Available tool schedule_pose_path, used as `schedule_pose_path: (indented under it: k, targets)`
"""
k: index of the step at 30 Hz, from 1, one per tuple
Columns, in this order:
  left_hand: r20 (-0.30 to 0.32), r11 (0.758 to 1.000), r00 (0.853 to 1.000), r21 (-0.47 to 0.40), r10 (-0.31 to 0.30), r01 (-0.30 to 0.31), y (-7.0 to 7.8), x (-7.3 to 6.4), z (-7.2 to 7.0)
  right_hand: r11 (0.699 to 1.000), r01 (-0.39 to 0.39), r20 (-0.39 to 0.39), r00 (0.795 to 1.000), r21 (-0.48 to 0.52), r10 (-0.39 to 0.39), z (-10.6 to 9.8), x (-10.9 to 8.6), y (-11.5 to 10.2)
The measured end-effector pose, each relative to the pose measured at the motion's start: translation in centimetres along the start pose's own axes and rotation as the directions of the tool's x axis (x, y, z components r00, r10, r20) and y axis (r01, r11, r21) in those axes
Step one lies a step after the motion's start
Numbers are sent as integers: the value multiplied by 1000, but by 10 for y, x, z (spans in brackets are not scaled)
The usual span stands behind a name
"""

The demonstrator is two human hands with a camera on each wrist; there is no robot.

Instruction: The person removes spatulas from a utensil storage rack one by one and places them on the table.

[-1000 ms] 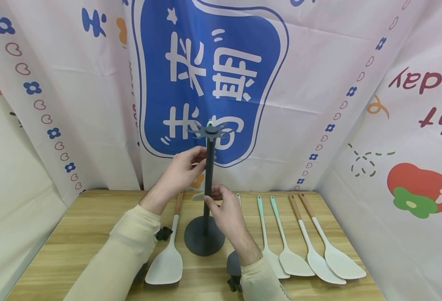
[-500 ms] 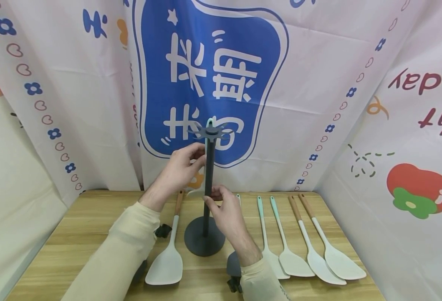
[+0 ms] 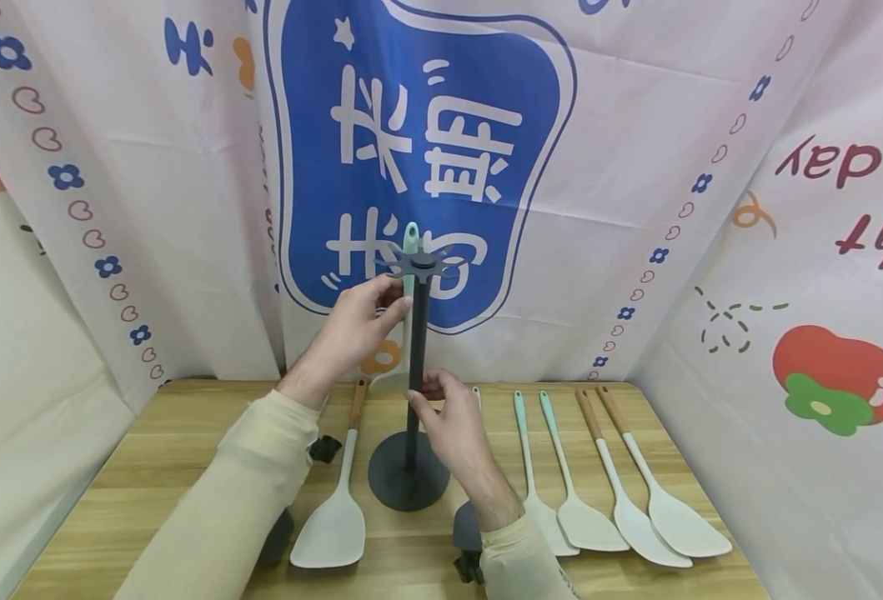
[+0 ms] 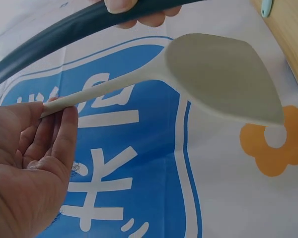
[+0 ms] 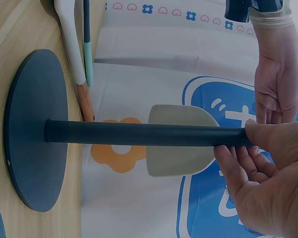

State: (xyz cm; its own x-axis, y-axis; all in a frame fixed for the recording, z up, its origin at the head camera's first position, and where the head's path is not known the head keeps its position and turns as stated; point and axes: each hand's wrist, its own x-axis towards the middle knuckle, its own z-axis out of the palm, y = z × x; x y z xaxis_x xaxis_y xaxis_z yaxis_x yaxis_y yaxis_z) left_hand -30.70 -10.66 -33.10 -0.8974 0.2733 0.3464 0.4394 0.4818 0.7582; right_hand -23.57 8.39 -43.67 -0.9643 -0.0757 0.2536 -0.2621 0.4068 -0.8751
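Observation:
In the head view my left hand (image 3: 362, 321) pinches the upright shaft of a pale spatula, just behind a dark grey utensil stand (image 3: 408, 479). The spatula's mint handle (image 3: 411, 237) sticks up past the stand's slotted top ring (image 3: 422, 263), on the left of the post. Its broad cream blade (image 4: 221, 77) hangs downward, seen whole in the left wrist view. My right hand (image 3: 452, 421) grips the stand's post (image 5: 149, 134) between thumb and fingers, about midway up. The round base rests on the table.
Left of the base lies a white spatula (image 3: 330, 529) with a wooden handle. To the right are spatulas with mint handles (image 3: 548, 408) and others with wooden handles (image 3: 591, 414). A dark utensil head (image 3: 467, 527) lies by my right sleeve. A printed curtain (image 3: 614, 167) hangs behind the wooden table (image 3: 186, 433).
My left hand has risen slightly and shifted a little left with the spatula, whose mint handle end now shows higher above the ring. My right hand has stayed on the post.

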Motion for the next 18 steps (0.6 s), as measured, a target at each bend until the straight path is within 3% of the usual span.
schedule_pose_path:
  k: [18]
  targets:
    - [-35,999,999,41,-21,22,-9,-5,-16,1000,12,-9,1000,-9,-12,0,-1,-1]
